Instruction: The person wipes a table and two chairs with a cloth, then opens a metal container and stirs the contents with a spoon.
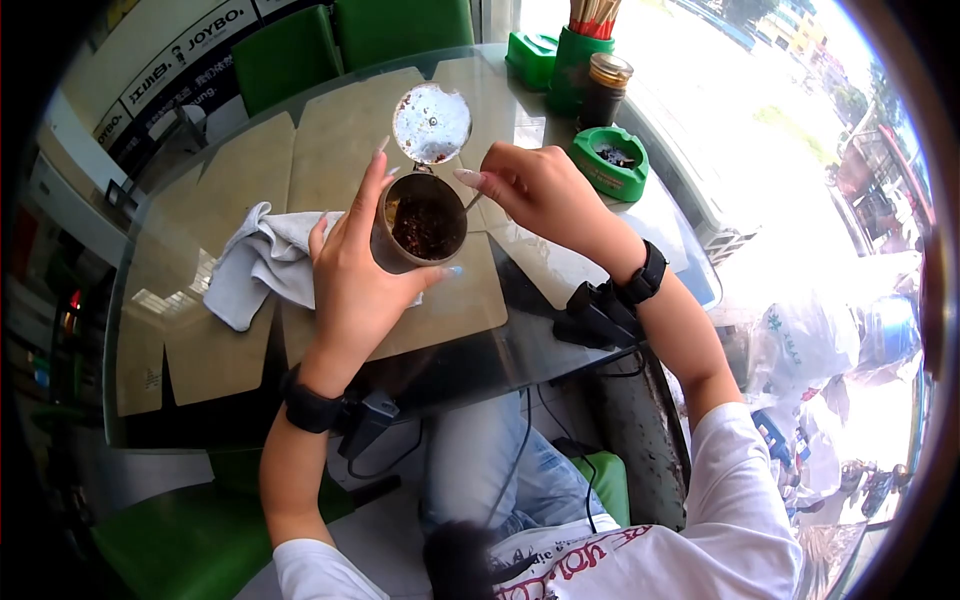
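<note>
A round metal pot [384,248] with dark, reddish flaky contents [425,226] is tilted toward the camera. My left hand [362,270] wraps round its left side, thumb along the lower edge. The pot's hinged lid [431,123] stands open at the far side, its inner face pale with dark specks. My right hand [535,190] pinches the thin handle of a spoon [473,202] at the pot's right rim; the other end is hidden in the contents. Behind my left hand, a crumpled grey cloth [262,262] lies on the table.
On the glass-topped table [450,368] stand a green ashtray [612,178], a dark jar [603,92], a green holder with chopsticks [580,62] and a green box [531,60]. Green chairs [404,30] are beyond. Dark devices with cables [598,315] hang at my wrists.
</note>
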Motion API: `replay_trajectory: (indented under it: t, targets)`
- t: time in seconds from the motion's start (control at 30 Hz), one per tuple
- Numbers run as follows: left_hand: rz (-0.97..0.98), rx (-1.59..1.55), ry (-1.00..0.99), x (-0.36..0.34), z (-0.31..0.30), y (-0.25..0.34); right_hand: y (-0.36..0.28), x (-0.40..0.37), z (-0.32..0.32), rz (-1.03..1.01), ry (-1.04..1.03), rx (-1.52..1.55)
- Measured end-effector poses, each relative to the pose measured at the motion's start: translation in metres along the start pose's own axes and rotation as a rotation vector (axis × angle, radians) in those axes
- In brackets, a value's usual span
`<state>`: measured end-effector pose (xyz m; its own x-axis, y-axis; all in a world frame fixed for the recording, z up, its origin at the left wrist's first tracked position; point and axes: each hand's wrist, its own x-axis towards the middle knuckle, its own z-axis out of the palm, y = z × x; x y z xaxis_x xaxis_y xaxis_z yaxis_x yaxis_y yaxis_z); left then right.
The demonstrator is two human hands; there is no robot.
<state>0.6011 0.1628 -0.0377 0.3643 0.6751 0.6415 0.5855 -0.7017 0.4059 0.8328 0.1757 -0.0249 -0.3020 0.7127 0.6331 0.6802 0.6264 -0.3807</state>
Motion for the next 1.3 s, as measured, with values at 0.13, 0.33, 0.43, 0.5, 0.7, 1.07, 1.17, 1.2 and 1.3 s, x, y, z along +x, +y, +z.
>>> replay_trajectory:
  t: [0.13, 0.33, 0.43, 0.5, 0.7, 1.07, 1.17, 1.2, 1.3]
  targets:
    - [-0.003, 0.023, 0.012, 0.0, 0.0, -0.001, -0.004, 0.001, -0.005, 0.156, -0.096, -0.075]
    - [0.015, 0.061, 0.017, -0.002, 0.001, 0.0, -0.007, 0.004, -0.011, 0.552, -0.377, 0.276]
    - [0.012, 0.061, 0.007, -0.001, 0.001, -0.001, -0.006, 0.003, -0.009, 0.558, -0.384, 0.299]
    - [0.002, 0.063, -0.004, -0.001, 0.001, 0.0, -0.007, 0.002, -0.009, 0.539, -0.339, 0.312]
    - [-0.014, -0.022, -0.049, -0.002, 0.001, -0.001, -0.002, -0.004, 0.001, 0.287, -0.101, 0.136]
    - [-0.027, -0.008, -0.069, -0.003, 0.001, 0.001, -0.026, -0.001, -0.011, 0.381, -0.182, 0.427]
    - [-0.026, -0.01, -0.068, -0.002, 0.001, 0.001, -0.022, -0.001, -0.007, 0.333, -0.207, 0.554]
    - [-0.024, -0.01, -0.067, -0.003, 0.001, 0.001, -0.016, -0.002, -0.006, 0.316, -0.257, 0.619]
    - [-0.028, -0.019, -0.074, -0.002, 0.001, -0.001, -0.013, -0.001, -0.011, 0.259, -0.375, 0.71]
